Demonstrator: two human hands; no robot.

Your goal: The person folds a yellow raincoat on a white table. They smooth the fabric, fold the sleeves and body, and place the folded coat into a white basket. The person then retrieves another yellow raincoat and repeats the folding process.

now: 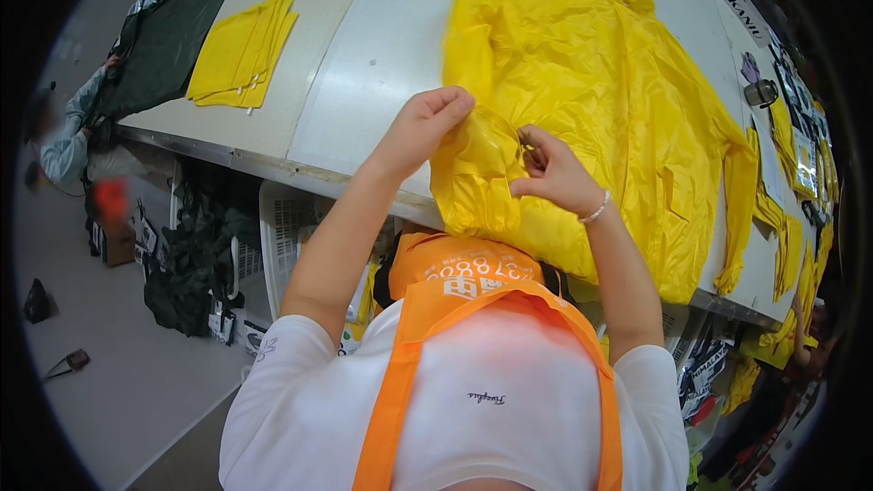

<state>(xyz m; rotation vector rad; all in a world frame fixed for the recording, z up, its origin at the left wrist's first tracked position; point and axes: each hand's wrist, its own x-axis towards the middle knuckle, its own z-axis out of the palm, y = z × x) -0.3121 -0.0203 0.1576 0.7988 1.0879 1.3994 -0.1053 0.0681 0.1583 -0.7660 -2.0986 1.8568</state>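
Head view: my hands pinch a yellow raincoat (600,100) on the worktop (364,55).
Left hand (423,127) and right hand (550,173) grip its bunched edge; thin, slippery, limp, I'd judge.

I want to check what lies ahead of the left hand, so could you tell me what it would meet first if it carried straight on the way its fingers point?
Probably the yellow raincoat: the left hand already grips its bunched edge, fingers pointing right.
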